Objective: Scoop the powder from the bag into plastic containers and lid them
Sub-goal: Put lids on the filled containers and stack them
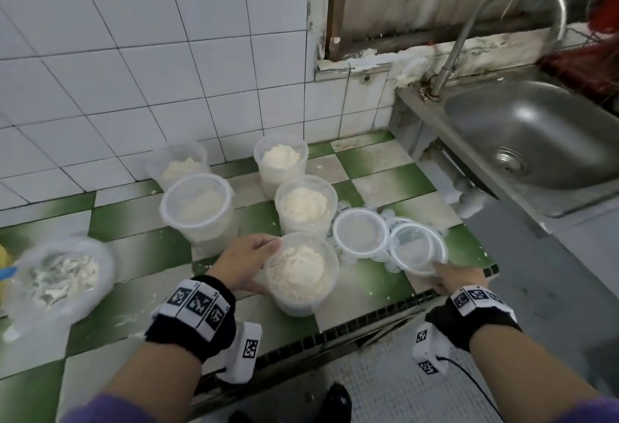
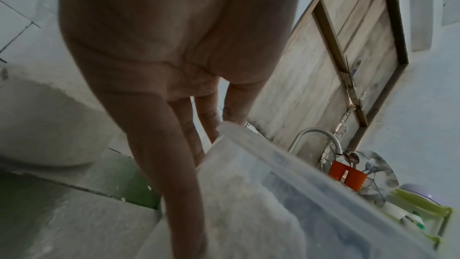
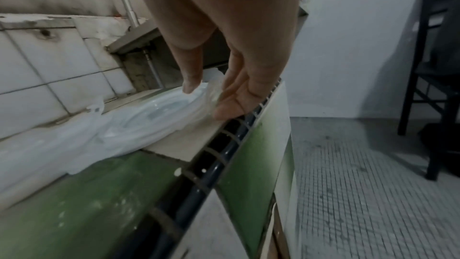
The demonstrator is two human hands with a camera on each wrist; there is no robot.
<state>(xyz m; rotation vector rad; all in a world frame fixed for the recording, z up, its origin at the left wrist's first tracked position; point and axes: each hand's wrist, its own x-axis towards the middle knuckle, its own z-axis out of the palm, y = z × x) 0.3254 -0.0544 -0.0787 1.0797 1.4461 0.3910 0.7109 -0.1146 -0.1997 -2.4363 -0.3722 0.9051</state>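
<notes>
1. I am holding the nearest container (image 1: 301,280) with my left hand (image 1: 246,263), fingers and thumb curled round its left wall just under the rim; it is standing upright near the counter's front edge (image 1: 368,322), heaped with pale powder and wearing no lid.
2. To the right of that container, my right hand (image 1: 457,280) is pinching the near rim of a clear lid (image 1: 418,248), thumb on top and fingers beneath, as the right wrist view shows. The lid is sitting on a small pile of lids lying on crumpled clear plastic.
3. A second loose lid (image 1: 361,233) is lying between that pile and the nearest container.
4. Well to the left of the nearest container, the open powder bag (image 1: 58,275) is slumping on the checkered counter, with clumpy powder showing inside.
5. Just behind the nearest container, another filled container (image 1: 305,206) is standing unlidded, and to its left a lidded one (image 1: 197,206) is standing.
6. Farther back, against the white wall tiles, two more filled containers (image 1: 280,158) are standing; I cannot tell whether the left one is lidded.
7. Far right of the nearest container, beyond the counter's end, the steel sink (image 1: 536,141) and its curved tap (image 1: 522,14) are showing.
</notes>
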